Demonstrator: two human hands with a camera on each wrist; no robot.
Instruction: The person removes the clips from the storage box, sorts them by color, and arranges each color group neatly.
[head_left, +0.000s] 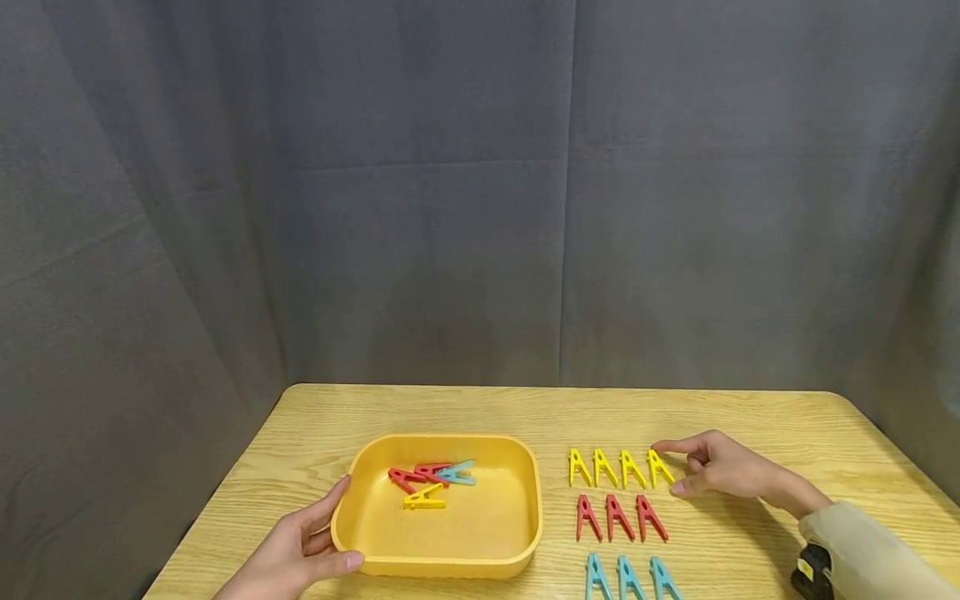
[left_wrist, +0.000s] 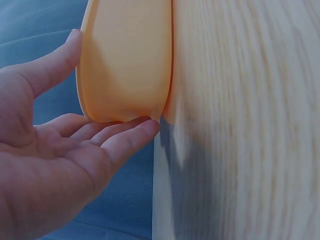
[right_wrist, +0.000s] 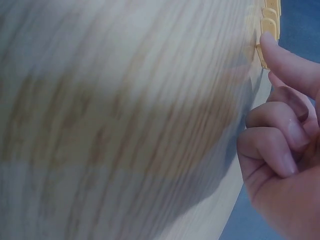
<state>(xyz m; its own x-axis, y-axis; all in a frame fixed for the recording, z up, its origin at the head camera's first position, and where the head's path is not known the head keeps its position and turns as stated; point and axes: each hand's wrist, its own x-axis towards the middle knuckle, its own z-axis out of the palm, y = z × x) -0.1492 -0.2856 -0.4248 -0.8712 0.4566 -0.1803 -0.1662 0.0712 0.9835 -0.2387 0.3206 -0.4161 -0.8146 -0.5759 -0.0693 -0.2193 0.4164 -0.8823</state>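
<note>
A shallow yellow plastic basin stands on the table with a few clothespins inside. My left hand rests against its left front corner, with the thumb near the rim and the fingers extended along the outer wall. In the left wrist view, that hand touches the basin with its fingertips. On the right, several yellow clothespins lie in a row. My right hand holds the rightmost yellow clothespin between index finger and thumb; its other fingers are curled.
Within the basin lie red clothespins, a blue clothespin and a yellow clothespin. Below the yellow row are three red clothespins, then three light blue clothespins. A grey curtain hangs behind the wooden table.
</note>
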